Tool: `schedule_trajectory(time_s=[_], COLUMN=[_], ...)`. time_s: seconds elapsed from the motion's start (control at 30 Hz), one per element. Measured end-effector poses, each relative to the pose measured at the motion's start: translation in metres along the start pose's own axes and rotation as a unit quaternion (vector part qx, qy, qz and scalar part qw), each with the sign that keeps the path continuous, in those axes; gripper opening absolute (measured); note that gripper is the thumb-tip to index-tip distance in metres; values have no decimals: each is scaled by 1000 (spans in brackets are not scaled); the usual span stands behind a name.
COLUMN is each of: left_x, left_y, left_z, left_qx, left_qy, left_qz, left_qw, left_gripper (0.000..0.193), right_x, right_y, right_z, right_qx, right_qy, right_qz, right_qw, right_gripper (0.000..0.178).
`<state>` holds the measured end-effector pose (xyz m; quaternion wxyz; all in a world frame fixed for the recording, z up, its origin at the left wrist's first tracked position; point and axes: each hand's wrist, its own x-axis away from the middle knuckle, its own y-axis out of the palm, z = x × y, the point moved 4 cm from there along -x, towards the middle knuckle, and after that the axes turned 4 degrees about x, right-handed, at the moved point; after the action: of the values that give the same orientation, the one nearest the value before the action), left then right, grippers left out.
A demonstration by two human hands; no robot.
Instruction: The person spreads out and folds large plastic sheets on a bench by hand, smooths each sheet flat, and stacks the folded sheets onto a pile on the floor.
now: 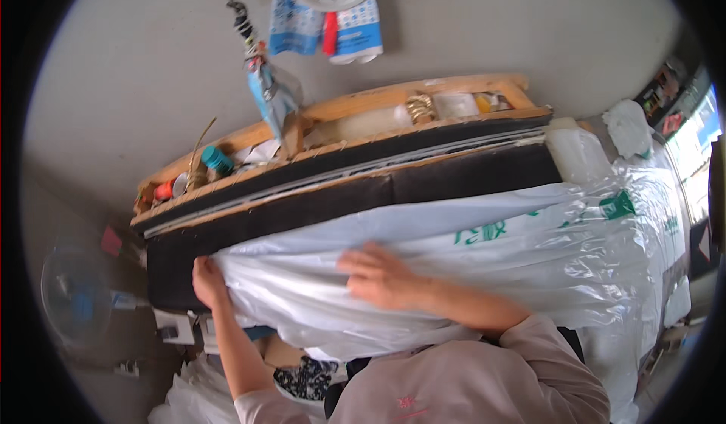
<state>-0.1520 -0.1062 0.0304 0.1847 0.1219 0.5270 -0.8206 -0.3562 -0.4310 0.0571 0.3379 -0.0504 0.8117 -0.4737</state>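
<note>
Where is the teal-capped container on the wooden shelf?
In the head view, the teal-capped container stands toward the left end of the wooden shelf, above the black panel, up and away from the left hand.

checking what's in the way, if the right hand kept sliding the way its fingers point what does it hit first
The right hand lies flat on the white plastic sheet, fingers pointing left. Going on, it would likely cross more sheet and meet the left hand gripping the sheet's edge, though depth is unclear.

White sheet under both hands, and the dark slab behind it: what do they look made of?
The white sheet looks like thin, glossy plastic film: translucent, wrinkled, with shiny highlights. The dark slab looks matte black, possibly foam or fabric-covered board; its surface detail is too unclear to tell.
</note>
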Motion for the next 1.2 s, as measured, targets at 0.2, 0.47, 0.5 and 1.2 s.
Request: schedule_trajectory(time_s=[0.2,0.47,0.5,1.2], left_x=[-27,-36,-40,-37], left_y=[-23,-3,-2,-39], left_z=[-87,-77,-74,-91], left_qx=[-50,-45,-39,-87], left_qy=[-23,-20,18,-135], left_qz=[9,-7,-23,46], left_qw=[998,999,999,986], left_gripper=[18,20,21,19], right_x=[119,203,208,-37], right_y=[-95,-200,-210,-72], right_z=[8,129,136,25], right_qx=[-122,366,295,-124], right_qy=[349,444,494,104], right_qz=[-227,11,164,69], right_qw=[901,818,801,984], right_gripper=[28,7,10,20])
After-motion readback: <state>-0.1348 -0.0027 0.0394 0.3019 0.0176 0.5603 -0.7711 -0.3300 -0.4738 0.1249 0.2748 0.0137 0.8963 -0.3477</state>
